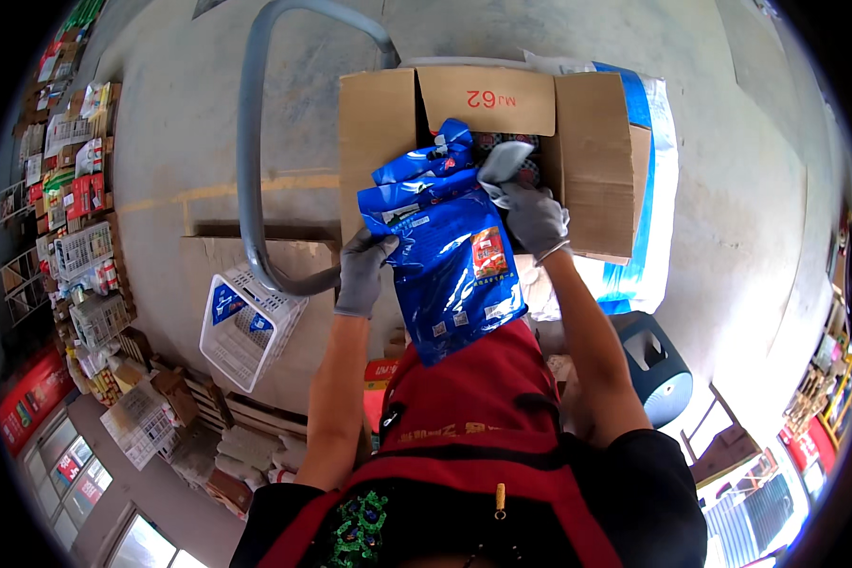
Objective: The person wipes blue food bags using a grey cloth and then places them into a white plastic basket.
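Several glossy blue plastic packaging bags (435, 256), the front one with a small orange-red food picture, lie overlapped in front of my body. My left hand (364, 270), in a grey glove, pinches their left edge. Behind them stands an open cardboard box (592, 189) with its flaps spread; dark round-patterned items (525, 170) show inside. My right hand (538, 220), also gloved, is closed at the box's near side on a shiny grey-white packet (504, 163) that is partly blurred. The bags cover part of the box opening.
A bent grey metal handle (254, 142) arches left of the box. Below it, a white plastic basket (279, 350) holds blue packets. A blue-and-white sack (648, 218) lies under the box's right side, with a dark blue plastic stool (658, 374) nearer. Stocked shelves (85, 237) line the far left.
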`<state>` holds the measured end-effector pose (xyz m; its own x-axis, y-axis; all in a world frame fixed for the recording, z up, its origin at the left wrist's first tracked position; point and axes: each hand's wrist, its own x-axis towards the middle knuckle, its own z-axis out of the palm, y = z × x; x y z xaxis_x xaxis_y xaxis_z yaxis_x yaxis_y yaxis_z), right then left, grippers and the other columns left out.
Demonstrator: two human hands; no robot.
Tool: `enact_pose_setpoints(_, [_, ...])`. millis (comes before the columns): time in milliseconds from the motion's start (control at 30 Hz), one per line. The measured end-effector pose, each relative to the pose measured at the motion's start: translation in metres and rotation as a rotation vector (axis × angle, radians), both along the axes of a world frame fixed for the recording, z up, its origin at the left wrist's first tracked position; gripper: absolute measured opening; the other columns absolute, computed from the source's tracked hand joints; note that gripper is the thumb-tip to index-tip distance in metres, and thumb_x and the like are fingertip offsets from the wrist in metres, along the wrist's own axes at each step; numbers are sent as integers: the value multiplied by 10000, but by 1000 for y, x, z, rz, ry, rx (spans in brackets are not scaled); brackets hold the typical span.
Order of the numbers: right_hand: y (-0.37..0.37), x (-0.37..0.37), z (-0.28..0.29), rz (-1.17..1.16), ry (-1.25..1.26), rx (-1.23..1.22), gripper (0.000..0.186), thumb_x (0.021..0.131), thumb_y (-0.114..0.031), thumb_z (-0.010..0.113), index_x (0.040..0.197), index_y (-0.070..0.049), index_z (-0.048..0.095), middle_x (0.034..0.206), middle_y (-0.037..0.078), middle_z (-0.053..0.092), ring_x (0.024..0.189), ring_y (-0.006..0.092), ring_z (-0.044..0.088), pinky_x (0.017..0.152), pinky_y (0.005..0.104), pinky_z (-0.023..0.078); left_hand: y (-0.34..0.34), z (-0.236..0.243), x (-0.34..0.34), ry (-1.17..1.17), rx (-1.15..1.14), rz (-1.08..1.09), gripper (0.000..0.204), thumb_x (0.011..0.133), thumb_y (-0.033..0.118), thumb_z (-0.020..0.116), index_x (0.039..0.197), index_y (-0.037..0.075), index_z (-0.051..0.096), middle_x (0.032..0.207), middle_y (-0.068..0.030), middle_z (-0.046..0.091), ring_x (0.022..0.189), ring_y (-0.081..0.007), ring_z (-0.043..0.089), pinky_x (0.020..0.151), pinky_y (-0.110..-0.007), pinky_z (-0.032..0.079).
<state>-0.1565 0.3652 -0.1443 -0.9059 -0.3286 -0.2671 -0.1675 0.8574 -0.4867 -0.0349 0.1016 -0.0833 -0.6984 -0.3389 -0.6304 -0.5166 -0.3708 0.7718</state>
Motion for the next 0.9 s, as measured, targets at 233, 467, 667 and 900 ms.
enact_pose_setpoints(233, [-15, -30, -3, -677, -736, -1234, 295, 883, -92, 581, 1174, -48, 613, 883, 40, 627, 770, 92, 587, 669, 231, 490, -15, 17, 4, -3, 148, -74, 419, 924, 186, 634, 1289, 21, 514, 1100, -87, 646, 977, -171, 652, 812, -296, 558])
enact_pose_setpoints(467, [-36, -36, -3, -460, -773, -1239, 334, 836, -80, 672, 1153, -24, 581, 960, 25, 599, 855, 106, 570, 769, 258, 496, -2, 27, -13, -30, 88, -107, 462, 921, 252, 640, 1256, -26, 484, 1159, -142, 608, 1020, -189, 650, 828, -288, 565])
enact_pose_setpoints(667, [-70, -71, 68, -10, -672, -1239, 420, 813, -127, 736, 1168, 26, 572, 932, 33, 616, 804, 94, 569, 715, 237, 496, 27, 46, 53, 66, 480, 278, 421, 960, 275, 578, 1313, 70, 473, 1234, -66, 598, 1124, -201, 599, 952, -380, 508])
enact_pose_setpoints(900, [-115, -75, 57, 52, -931, -1045, 375, 836, -160, 738, 1128, 18, 585, 958, 22, 629, 817, 78, 573, 711, 228, 495, 23, 51, 78, -68, -685, -141, 451, 878, 121, 675, 1268, 0, 484, 1124, -96, 592, 975, -204, 623, 818, -314, 526])
